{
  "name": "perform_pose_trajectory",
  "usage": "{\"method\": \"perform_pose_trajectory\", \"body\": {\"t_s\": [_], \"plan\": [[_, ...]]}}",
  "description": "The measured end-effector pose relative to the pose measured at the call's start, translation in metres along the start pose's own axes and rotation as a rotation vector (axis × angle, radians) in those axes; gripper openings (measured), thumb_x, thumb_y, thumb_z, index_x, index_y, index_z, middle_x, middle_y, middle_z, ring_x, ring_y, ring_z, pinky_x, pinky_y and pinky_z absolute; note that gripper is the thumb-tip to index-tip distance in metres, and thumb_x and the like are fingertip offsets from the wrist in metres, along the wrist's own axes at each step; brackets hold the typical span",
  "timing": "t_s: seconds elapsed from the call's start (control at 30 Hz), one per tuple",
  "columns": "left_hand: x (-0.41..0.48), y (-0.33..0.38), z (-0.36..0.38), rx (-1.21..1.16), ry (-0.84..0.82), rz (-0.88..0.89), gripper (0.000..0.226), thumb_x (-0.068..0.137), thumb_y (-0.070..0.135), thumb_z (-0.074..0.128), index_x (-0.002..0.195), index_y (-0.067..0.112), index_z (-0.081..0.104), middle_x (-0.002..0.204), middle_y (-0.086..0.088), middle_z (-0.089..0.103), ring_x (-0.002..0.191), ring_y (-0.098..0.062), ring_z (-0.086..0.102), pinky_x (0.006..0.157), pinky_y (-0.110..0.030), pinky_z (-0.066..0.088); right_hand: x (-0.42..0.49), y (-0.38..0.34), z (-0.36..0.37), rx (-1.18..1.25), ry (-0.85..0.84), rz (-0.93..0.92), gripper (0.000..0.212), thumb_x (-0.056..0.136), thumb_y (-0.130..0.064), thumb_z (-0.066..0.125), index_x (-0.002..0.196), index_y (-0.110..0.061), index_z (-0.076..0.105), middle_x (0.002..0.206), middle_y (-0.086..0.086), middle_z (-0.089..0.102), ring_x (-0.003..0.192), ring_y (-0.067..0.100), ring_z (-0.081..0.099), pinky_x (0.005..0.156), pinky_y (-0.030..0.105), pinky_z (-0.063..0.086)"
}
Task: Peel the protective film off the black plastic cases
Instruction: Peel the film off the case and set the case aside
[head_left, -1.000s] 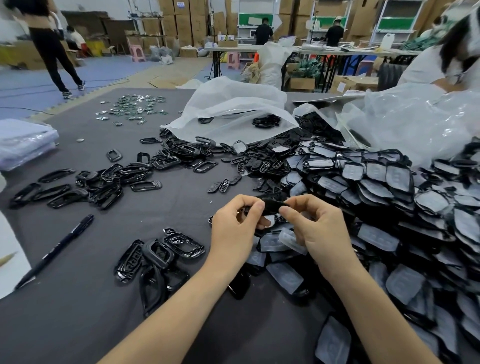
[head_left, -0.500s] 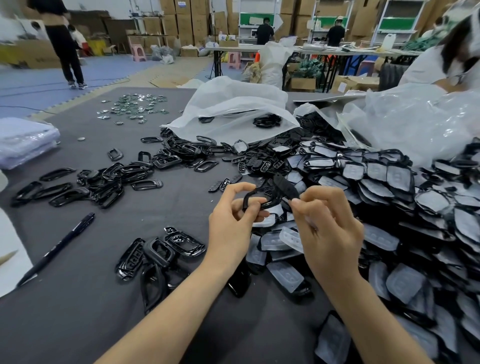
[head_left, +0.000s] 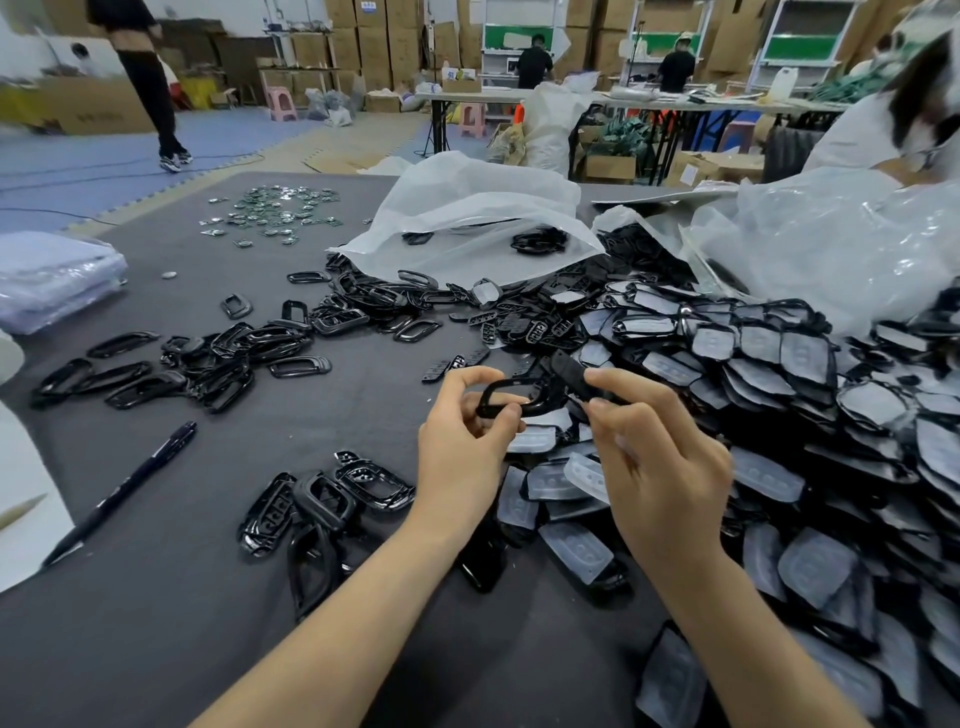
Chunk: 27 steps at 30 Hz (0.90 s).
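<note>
A worker's left hand (head_left: 462, 457) pinches a glossy black case frame (head_left: 501, 385) by its rim above the grey table (head_left: 156, 649), while the right hand (head_left: 660, 467) pinches a dark flat piece (head_left: 569, 370) at the frame's far end, film or part unclear. The frame looks light, stiff and slick, best held by its edges. No writing is legible on the film-covered cases (head_left: 800, 358) heaped alongside.

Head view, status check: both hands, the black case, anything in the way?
Left hand pinches black case frame. Right hand pinches dark strip standing off its right end. Pile of film-covered cases close under both hands, not blocking.
</note>
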<state>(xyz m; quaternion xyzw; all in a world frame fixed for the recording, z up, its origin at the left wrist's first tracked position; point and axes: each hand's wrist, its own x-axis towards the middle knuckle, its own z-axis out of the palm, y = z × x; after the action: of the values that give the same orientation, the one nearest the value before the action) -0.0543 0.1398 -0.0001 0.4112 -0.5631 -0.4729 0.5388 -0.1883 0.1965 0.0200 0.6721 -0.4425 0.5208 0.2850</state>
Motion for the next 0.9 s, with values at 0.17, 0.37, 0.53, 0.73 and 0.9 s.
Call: {"method": "perform_pose_trajectory", "body": {"t_s": [0.17,0.37,0.53,0.73,0.9], "plan": [[0.0,0.0,0.0,0.021,0.012,0.003,0.027,0.09,0.004,0.064,0.1,0.028,0.056,0.085,-0.003,0.074,0.071,-0.018,0.061,0.078,-0.041,0.054,-0.002,0.002,0.001,0.014,0.018,-0.013,0.018,0.083,0.009,0.066,0.067,0.002,0.061,0.096,0.013,0.071,0.044,0.018,0.054,0.033,0.029,0.04],[0.002,-0.002,0.002,0.024,0.02,-0.018,0.027,0.092,0.004,0.061,0.1,0.029,0.057,0.081,-0.005,0.074,0.068,-0.013,0.068,0.077,-0.033,0.056,-0.005,-0.002,0.004,0.389,0.019,0.533,0.016,0.086,-0.003,0.068,0.077,-0.012,0.058,0.089,-0.004,0.068,0.042,0.014,0.043,0.042,0.025,0.041],[0.002,-0.003,0.003,-0.064,-0.025,-0.048,0.023,0.093,-0.001,0.056,0.097,0.021,0.063,0.08,-0.002,0.076,0.069,-0.013,0.071,0.068,-0.023,0.056,0.0,0.002,0.005,0.744,0.008,1.092,0.02,0.08,-0.009,0.075,0.069,-0.023,0.065,0.055,-0.011,0.059,0.04,0.006,0.039,0.041,0.016,0.037],[-0.003,-0.001,0.006,-0.094,-0.132,-0.03,0.024,0.094,-0.002,0.055,0.094,0.018,0.068,0.08,0.002,0.076,0.072,-0.013,0.072,0.064,-0.017,0.053,-0.002,0.006,0.009,0.813,-0.078,1.169,0.017,0.08,-0.008,0.074,0.069,-0.02,0.07,0.055,-0.007,0.055,0.039,0.001,0.036,0.038,0.012,0.032],[-0.004,0.001,0.005,-0.092,-0.194,-0.013,0.023,0.094,0.0,0.056,0.096,0.019,0.069,0.08,0.002,0.075,0.076,-0.015,0.073,0.068,-0.019,0.053,-0.004,0.013,0.011,0.668,-0.184,1.145,0.02,0.08,-0.014,0.074,0.068,-0.031,0.072,0.098,0.0,0.067,0.058,-0.002,0.046,0.062,0.017,0.034]]}}
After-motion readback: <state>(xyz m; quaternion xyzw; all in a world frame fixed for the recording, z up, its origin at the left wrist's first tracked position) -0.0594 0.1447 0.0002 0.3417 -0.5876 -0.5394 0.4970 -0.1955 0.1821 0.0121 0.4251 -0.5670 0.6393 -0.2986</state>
